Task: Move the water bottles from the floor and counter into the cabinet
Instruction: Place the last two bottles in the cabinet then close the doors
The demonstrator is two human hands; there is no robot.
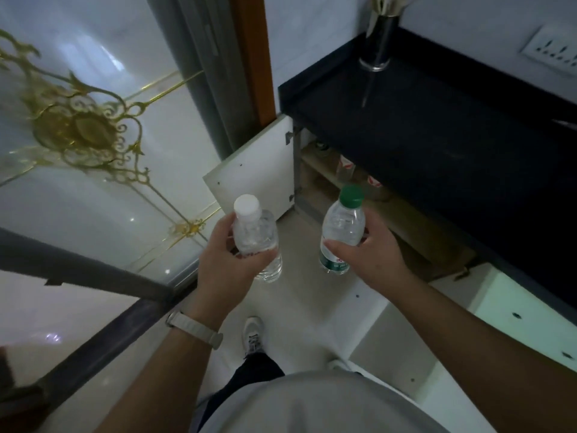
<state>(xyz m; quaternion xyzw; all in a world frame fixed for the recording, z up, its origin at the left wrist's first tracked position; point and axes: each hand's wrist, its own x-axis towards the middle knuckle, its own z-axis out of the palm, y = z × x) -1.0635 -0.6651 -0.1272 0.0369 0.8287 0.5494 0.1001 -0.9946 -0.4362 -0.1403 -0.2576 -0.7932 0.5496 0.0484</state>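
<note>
I hold two clear water bottles upright above the floor. My left hand [223, 264] grips a white-capped bottle [254, 235] around its body. My right hand [371, 251] is wrapped around a green-capped bottle [342, 226] with a green label. Just beyond them the cabinet [368, 201] under the black counter [437, 135] stands open, its white left door [253, 179] swung out. Inside, on a pale shelf, I make out bottles with red-and-white labels [346, 165], dim and partly hidden by the counter edge.
A dark vase [379, 42] stands at the counter's back, near a wall socket [552, 53]. A second white door [524, 310] hangs open at the right. A glass panel with gold ornament [84, 126] and a dark rail [81, 270] close off the left. My shoe [253, 335] rests on the pale floor.
</note>
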